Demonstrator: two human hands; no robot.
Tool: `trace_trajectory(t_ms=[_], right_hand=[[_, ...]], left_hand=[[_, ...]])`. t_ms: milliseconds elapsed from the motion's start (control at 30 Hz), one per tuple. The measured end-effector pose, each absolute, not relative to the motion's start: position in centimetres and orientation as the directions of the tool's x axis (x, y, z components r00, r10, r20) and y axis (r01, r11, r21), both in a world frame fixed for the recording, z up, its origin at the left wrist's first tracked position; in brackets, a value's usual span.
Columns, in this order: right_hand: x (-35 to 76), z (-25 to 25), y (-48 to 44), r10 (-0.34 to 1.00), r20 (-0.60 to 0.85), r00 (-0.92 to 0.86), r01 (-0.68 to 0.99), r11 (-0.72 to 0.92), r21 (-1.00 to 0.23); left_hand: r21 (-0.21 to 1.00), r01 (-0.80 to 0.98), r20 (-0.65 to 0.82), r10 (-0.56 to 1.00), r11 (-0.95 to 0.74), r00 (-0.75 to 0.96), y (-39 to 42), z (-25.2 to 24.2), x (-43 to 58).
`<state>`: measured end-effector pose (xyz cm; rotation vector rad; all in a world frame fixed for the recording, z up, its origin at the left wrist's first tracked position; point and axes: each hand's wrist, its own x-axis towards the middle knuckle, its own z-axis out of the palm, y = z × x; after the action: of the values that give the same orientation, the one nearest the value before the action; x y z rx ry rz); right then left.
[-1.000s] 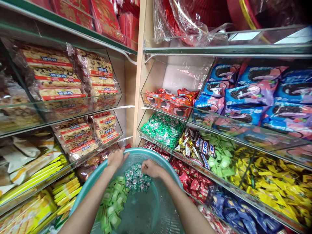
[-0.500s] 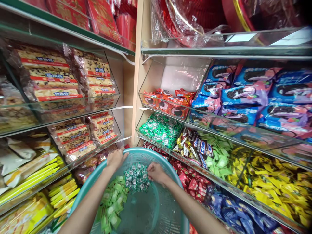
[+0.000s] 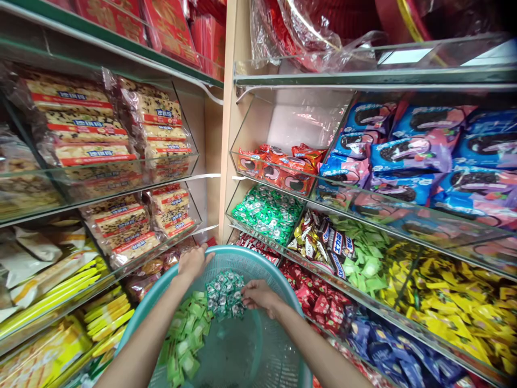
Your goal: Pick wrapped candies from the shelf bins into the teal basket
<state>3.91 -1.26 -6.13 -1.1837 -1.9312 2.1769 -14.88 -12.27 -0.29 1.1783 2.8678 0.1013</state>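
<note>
A teal plastic basket (image 3: pixel 278 264) with perforated sides stands in front of me. My left hand (image 3: pixel 194 263) is closed over its back-left rim. Inside the basket, my right hand (image 3: pixel 258 296) is at the right edge of a heap of small green-and-silver wrapped candies (image 3: pixel 224 293). Its fingers are loosely bent and a little apart, with the tips at the candies; no candy shows clearly in them. Light-green packets (image 3: pixel 188 337) lie along the basket's left side, partly behind my left forearm.
Glass-fronted shelves rise on both sides. On the right are bins of green candies (image 3: pixel 266 213), Snickers bars (image 3: pixel 336 242), yellow packets (image 3: pixel 456 302) and blue packets (image 3: pixel 396 345). Packaged pastry bars (image 3: pixel 84 126) fill the left shelves. A wooden post (image 3: pixel 230 124) stands between them.
My right hand has shifted slightly down and left at the candies, and its fingers have loosened. My left hand stays on the rim. The view has shifted a little.
</note>
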Motion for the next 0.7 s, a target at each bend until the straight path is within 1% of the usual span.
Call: trace_trajectory(t_ms=[167, 333, 567, 700], right_hand=[[3.9, -6.6, -1.3, 0.454, -0.526, -0.719, 0.448, -0.276, -0.85], [4.0, -7.2, -1.2, 0.477, -0.487, -0.732, 0.403, -0.274, -0.873], [3.6, -8.4, -1.1, 0.555, -0.446, -0.702, 0.42, -0.183, -0.889], [3.5, -9.1, -1.0, 0.592, -0.396, -0.702, 0.456, -0.054, -0.888]], left_hand=[[0.064, 0.713, -0.013, 0.715, 0.699, -0.699, -11.9, -0.3, -14.9], [0.053, 0.724, -0.033, 0.726, 0.688, -0.687, -11.6, -0.2, -14.7], [0.092, 0.723, -0.049, 0.728, 0.685, -0.684, -11.4, -0.2, -14.7], [0.09, 0.725, -0.05, 0.73, 0.683, -0.681, -11.4, -0.2, -14.8]])
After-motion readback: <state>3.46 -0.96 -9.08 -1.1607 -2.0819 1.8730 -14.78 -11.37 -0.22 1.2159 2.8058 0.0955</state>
